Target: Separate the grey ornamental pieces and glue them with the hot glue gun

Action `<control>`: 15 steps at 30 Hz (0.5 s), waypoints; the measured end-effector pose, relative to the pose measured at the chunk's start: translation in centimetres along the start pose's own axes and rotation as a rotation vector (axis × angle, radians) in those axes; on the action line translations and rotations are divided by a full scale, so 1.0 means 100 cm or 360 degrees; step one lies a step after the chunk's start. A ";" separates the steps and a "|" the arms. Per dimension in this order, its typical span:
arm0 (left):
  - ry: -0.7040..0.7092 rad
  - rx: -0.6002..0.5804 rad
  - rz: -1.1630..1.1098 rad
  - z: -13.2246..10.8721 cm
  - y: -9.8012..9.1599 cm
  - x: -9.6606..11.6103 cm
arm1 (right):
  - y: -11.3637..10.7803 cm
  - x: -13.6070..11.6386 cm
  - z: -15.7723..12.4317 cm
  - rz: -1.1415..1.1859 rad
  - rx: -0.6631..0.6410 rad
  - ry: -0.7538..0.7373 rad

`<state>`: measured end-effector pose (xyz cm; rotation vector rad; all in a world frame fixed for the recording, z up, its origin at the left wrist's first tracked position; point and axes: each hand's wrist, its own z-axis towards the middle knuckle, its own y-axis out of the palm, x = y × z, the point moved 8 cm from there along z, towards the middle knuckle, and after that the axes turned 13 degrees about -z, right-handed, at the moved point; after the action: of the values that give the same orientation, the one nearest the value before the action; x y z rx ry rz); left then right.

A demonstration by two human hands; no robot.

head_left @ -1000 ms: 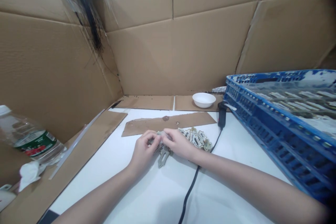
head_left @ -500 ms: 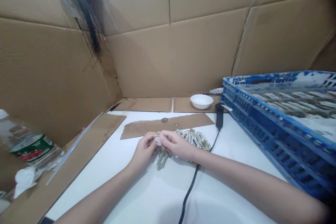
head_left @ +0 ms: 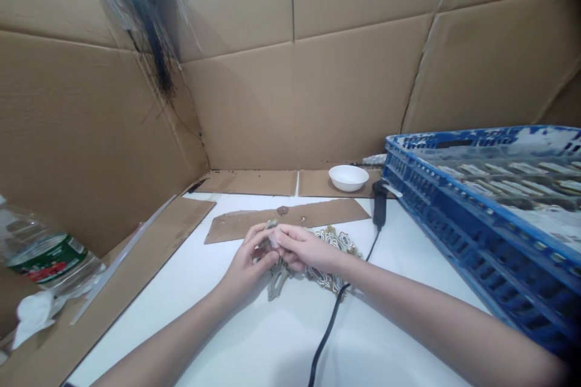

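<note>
Two-handed pinch over white table (head_left: 236, 344), near centre: left hand (head_left: 249, 260) half-curled around grey piece (head_left: 271, 224), right hand (head_left: 306, 247) nearly closed on whitish scrap (head_left: 273, 238), exact contact hidden. Openwork pile (head_left: 338, 242) just right. Likely light, stiff, slightly slippery; best gripped by outer rims.

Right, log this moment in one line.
left hand: holding small grey piece | right hand: pinching small whitish piece | beyond: flat brown cardboard strip
</note>
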<state>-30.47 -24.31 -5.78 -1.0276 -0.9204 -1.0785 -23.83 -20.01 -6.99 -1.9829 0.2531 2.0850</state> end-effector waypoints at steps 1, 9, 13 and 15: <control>-0.0019 -0.0008 0.0014 0.000 0.001 -0.001 | 0.000 0.002 0.000 0.0011 -0.0024 -0.0001; 0.0044 -0.0005 0.0019 0.004 -0.007 0.000 | 0.009 -0.002 -0.002 0.0250 -0.0193 0.0023; 0.0039 0.0058 0.0060 0.004 -0.010 -0.003 | 0.010 -0.004 -0.003 0.0244 -0.0176 0.0049; 0.0043 0.0086 0.0081 0.004 -0.011 -0.004 | 0.009 -0.003 -0.002 0.0219 -0.0155 0.0058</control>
<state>-31.68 -23.97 -5.78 -0.9850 -0.8924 -1.0177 -23.86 -20.93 -6.78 -2.1167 0.3091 2.1852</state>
